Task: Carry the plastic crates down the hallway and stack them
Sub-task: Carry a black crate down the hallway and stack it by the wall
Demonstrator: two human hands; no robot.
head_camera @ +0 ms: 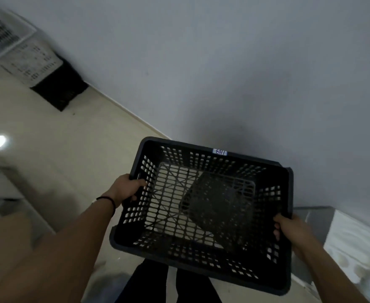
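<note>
Black plastic crate fills the lower middle of the frame, held up off the floor in front of the person's dark-trousered legs. It is a rectangular tub with rounded corners, its walls and base cut into a lattice of small square holes, so the pale floor shows through the bottom. A small white label with handwritten figures sits on the far rim. Nothing lies inside it.

The left hand is closed over the left rim, fingers hooked inside the wall; a thin black band circles that wrist. The right hand clasps the right rim at its near corner, fingers curled over the edge. So the crate hangs between both grips, tilted slightly.

Beyond it, a plain grey wall meets the glossy cream floor along a diagonal line. In the upper left of the frame stands a stack of crates against the wall, light ones above a black one, blurred. A white, bumpy-surfaced object sits at the lower right, close beside the crate.
</note>
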